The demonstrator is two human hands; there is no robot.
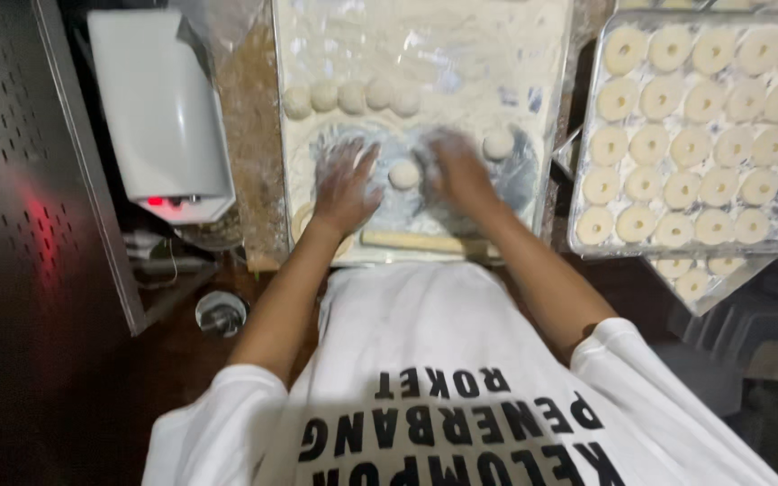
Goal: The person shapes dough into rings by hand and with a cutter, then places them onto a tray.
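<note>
A floured work board [425, 54] lies in front of me. My left hand [346, 184] rests flat on it with fingers spread, dusted in flour. My right hand [457, 171] is blurred, palm down on the board. A small round dough ball [403, 174] sits between the two hands, touching neither that I can tell. Another dough ball [498, 144] lies just right of my right hand. A row of several dough balls [351, 96] lines the board beyond my hands. A wooden rolling pin [420, 241] lies at the board's near edge, below my wrists.
A metal tray [587, 135] on the right holds several ring-shaped dough pieces; a second tray [704, 283] sticks out beneath it. A white machine [159, 108] with a red light stands left. A dark perforated panel [11, 180] fills the far left.
</note>
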